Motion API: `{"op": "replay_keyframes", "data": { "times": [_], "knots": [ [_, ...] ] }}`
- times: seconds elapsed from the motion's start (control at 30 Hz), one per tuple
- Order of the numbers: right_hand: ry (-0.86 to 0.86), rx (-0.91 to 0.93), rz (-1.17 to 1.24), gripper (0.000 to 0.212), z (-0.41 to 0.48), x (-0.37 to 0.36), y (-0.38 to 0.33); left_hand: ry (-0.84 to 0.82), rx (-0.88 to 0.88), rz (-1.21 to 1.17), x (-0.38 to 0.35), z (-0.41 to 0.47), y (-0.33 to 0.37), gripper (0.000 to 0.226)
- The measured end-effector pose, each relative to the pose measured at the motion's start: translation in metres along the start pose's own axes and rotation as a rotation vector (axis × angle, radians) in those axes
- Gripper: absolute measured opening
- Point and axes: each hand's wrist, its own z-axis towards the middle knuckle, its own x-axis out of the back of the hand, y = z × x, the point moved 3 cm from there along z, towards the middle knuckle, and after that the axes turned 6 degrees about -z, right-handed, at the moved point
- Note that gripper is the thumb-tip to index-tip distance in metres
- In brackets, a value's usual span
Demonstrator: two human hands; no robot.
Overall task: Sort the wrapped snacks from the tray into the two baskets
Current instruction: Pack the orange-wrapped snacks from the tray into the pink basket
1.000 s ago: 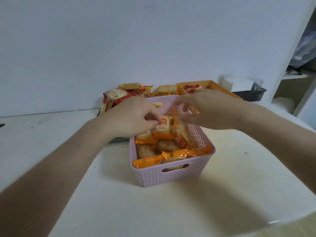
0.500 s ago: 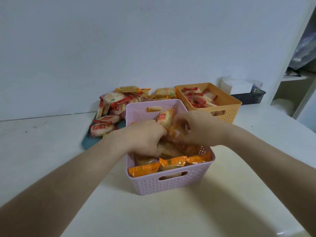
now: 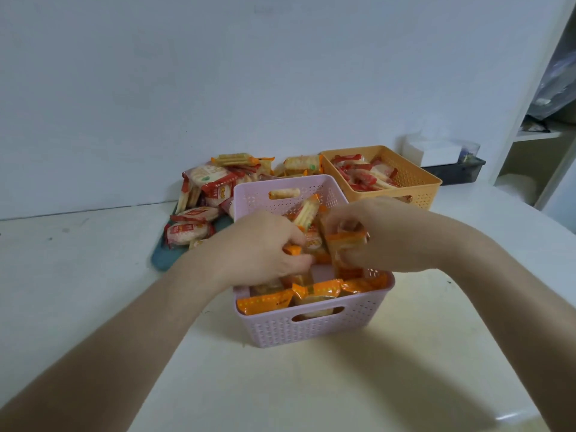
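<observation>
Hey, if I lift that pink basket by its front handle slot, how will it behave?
The pink basket probably stays stiff; its perforated walls hold their shape. Likely light for its size, holding only small orange-wrapped snacks. Lifted by one slot it may tilt, and packets piled near the rim could slide out.

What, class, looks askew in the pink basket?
One orange-wrapped snack stands tilted on end in the pink basket, between the left hand and right hand, sticking up instead of lying flat.

Perforated matt plastic pink basket [image 3: 311, 328] holds glossy film-wrapped snacks [image 3: 265, 302] (orange, crinkled).
</observation>
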Motion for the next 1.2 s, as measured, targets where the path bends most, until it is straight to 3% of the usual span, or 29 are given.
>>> {"op": "replay_keyframes", "data": {
  "times": [0.1, 0.2, 0.3, 0.47, 0.53, 0.67, 0.8, 0.93, 1.1, 1.2],
  "knots": [
    [-0.034, 0.006, -0.112, 0.01, -0.003, -0.004, -0.006, 0.028, 0.021, 0.059, -0.011, 0.005, 0.004, 0.053],
    [-0.099, -0.027, -0.125, 0.019, -0.003, -0.006, -0.007, -0.073, 0.096, -0.089, -0.007, 0.005, 0.008, 0.07],
    [-0.234, -0.051, -0.137, 0.026, -0.003, -0.005, -0.009, -0.272, 0.088, -0.228, -0.002, -0.001, 0.016, 0.056],
    [-0.381, -0.005, 0.125, 0.031, -0.005, 0.002, -0.012, -0.328, 0.089, -0.254, -0.003, -0.002, 0.011, 0.045],
    [-0.352, 0.013, 0.169, 0.036, -0.004, 0.001, -0.014, -0.355, 0.081, -0.201, -0.006, -0.002, 0.013, 0.045],
    [-0.18, 0.044, -0.143, 0.027, 0.004, -0.011, -0.019, -0.328, 0.147, -0.207, -0.002, 0.002, 0.004, 0.034],
    [-0.066, 0.053, -0.236, 0.022, 0.005, -0.023, -0.019, -0.333, 0.155, 0.389, -0.004, 0.005, 0.004, 0.018],
    [0.095, 0.105, -0.302, 0.025, 0.006, -0.033, -0.02, -0.395, 0.179, 0.634, -0.02, 0.013, 0.008, 0.021],
    [0.175, 0.158, -0.122, 0.022, 0.002, -0.038, -0.014, -0.302, 0.127, 0.618, -0.019, 0.02, 0.003, 0.028],
    [0.23, 0.175, -0.099, 0.021, 0.002, -0.039, -0.012, -0.213, 0.158, 0.331, 0.003, 0.016, -0.006, 0.023]
  ]
}}
